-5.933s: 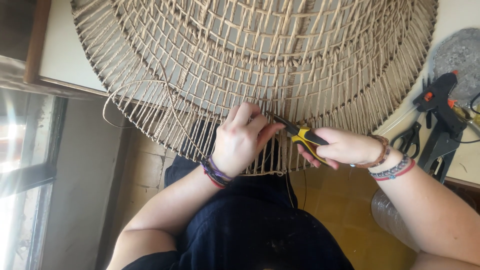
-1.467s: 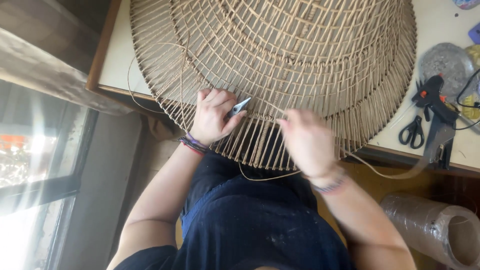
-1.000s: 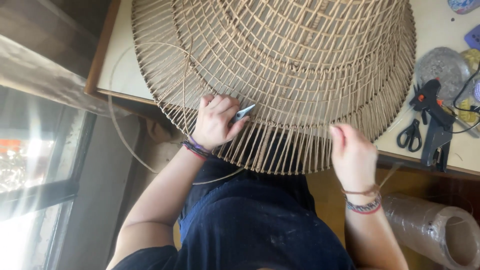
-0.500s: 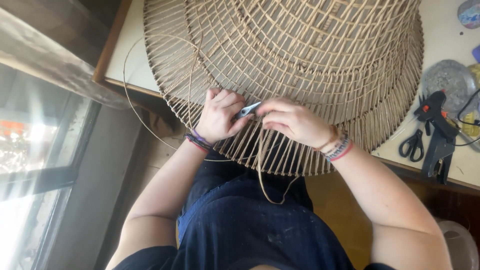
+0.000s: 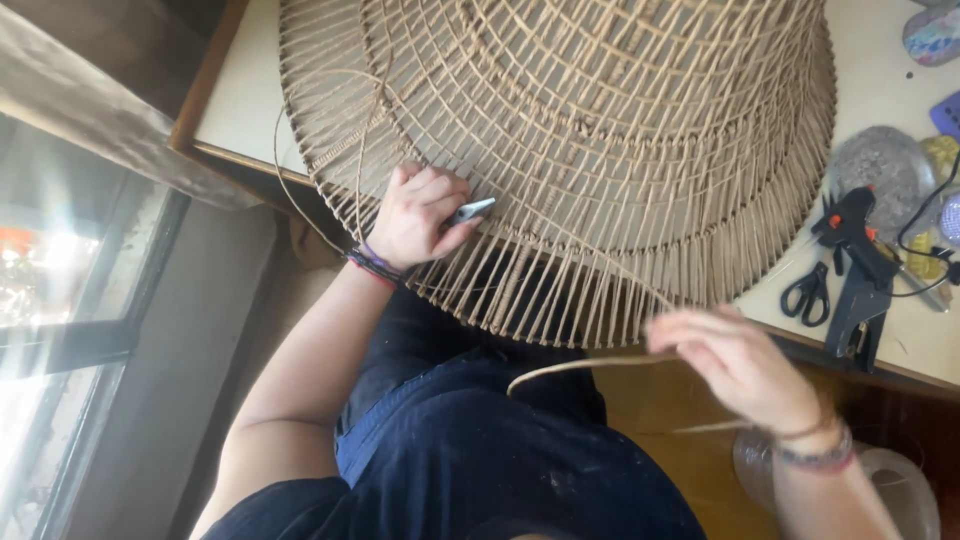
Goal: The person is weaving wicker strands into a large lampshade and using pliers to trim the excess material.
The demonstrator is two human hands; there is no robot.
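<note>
While the left hand [image 5: 420,215] pins the frame [image 5: 600,150], the cord [image 5: 600,362] runs sideways to the right hand [image 5: 740,365].

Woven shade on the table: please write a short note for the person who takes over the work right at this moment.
Left hand: pressed on the woven shade near its lower rim, a small metal clip in its grip.
Right hand: off the shade, blurred, pulling a loose strand out below the rim.
Shade lies on the table, its rim overhanging the lap.
Glue gun and scissors lie to the right.
Done: upper rows woven.
Left: the bare spokes at the rim; one more loose strand loops at the left.
</note>
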